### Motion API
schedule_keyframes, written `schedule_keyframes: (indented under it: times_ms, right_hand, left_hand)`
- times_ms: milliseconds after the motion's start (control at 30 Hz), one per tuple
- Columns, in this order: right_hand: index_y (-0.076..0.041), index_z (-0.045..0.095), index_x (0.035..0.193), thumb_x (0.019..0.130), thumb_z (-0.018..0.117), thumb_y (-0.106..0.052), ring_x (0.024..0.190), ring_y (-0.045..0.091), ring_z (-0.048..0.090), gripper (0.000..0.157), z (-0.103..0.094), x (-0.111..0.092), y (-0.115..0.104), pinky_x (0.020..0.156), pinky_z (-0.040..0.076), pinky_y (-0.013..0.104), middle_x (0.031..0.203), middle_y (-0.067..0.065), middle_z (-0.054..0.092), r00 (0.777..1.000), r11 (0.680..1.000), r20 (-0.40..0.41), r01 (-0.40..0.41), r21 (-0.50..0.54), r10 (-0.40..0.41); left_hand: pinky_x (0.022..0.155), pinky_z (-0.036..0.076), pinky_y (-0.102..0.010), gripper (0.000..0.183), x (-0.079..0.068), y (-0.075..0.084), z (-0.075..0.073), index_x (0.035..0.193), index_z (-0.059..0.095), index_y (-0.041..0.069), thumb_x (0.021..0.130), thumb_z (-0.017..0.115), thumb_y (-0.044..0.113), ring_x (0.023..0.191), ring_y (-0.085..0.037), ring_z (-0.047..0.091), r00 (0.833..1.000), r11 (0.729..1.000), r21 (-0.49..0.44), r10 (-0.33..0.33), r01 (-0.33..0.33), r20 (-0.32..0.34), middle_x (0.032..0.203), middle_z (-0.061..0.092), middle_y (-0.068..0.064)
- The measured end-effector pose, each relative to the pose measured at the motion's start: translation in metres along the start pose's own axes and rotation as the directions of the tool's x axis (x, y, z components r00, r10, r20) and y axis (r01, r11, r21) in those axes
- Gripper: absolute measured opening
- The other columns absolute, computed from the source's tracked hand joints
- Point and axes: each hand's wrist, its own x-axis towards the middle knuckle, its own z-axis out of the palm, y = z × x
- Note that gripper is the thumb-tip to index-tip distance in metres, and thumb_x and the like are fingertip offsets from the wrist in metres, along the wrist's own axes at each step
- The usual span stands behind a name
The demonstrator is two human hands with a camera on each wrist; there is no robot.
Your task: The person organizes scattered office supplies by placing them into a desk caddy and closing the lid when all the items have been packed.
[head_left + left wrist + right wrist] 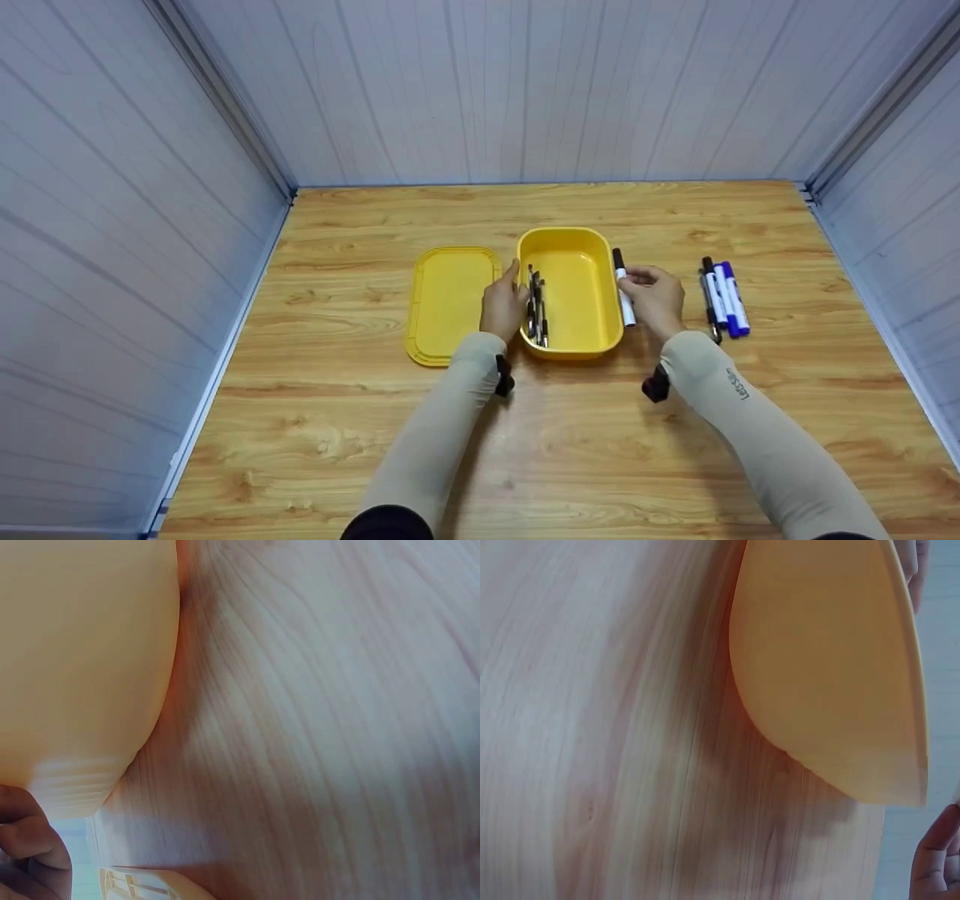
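A yellow plastic box (577, 289) sits without its lid in the middle of the table, with several slim dark pens (537, 307) along its left inner wall. My left hand (504, 304) grips the box at its left rim; bent fingers (34, 840) show beside the wall in the left wrist view. Just outside the right rim, my right hand (656, 300) pinches a white marker (625, 296) with a black cap, cap end pointing away from me. In the right wrist view the right fingers (937, 855) appear at the edge, past the box's wall.
The yellow lid (454, 304) lies flat left of the box. To the right lie more white markers (726, 298) with blue and black caps, side by side with a dark pen (709, 307). Pale panels (487, 90) wall in the wooden table (570, 450) at the back and sides.
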Motion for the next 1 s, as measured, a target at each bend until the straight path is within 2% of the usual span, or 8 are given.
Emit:
schedule_keyframes:
  times_ms: [233,533,733,1000]
  right_hand:
    - [-0.008,0.07,0.118,0.089,0.068,-0.02,0.094,0.016,0.058,0.032,0.006,-0.002,-0.003,0.074,0.049,0.02,0.106,0.006,0.065,1.0,1.0,0.012,0.002,0.01,-0.002]
    - [-0.006,0.07,0.116,0.09,0.067,-0.02,0.088,0.014,0.06,0.03,0.014,-0.006,-0.006,0.071,0.051,0.019,0.103,0.006,0.066,1.0,0.999,0.018,0.019,0.026,-0.019]
    - [-0.006,0.071,0.115,0.089,0.067,-0.018,0.091,0.014,0.059,0.029,0.019,-0.006,-0.01,0.073,0.049,0.018,0.103,0.007,0.067,1.0,0.999,-0.003,0.025,0.032,-0.025]
    - [-0.002,0.071,0.112,0.087,0.07,-0.014,0.086,0.013,0.059,0.028,0.032,-0.009,-0.017,0.067,0.049,0.015,0.098,0.007,0.066,0.999,0.996,-0.002,0.049,0.076,-0.049]
  left_hand:
    - [0.051,0.031,-0.023,0.056,0.0,0.001,-0.001,0.15,0.04,0.008,0.095,0.05,0.009,0.052,-0.009,0.033,1.0,1.0,0.012,0.002,-0.002,0.002,0.059,0.039,0.005]
    - [0.048,0.028,-0.022,0.054,-0.001,0.0,-0.001,0.15,0.041,0.01,0.097,0.05,0.01,0.048,-0.008,0.029,1.0,0.999,0.032,0.012,-0.012,-0.008,0.054,0.035,0.006]
    - [0.048,0.029,-0.022,0.054,-0.001,0.001,-0.001,0.15,0.041,0.011,0.098,0.05,0.01,0.048,-0.008,0.029,1.0,1.0,0.022,0.003,-0.003,-0.006,0.055,0.036,0.006]
    - [0.048,0.03,-0.022,0.054,0.0,0.001,-0.001,0.15,0.041,0.01,0.098,0.052,0.01,0.048,-0.008,0.031,1.0,1.0,0.02,0.004,-0.004,-0.005,0.055,0.038,0.006]
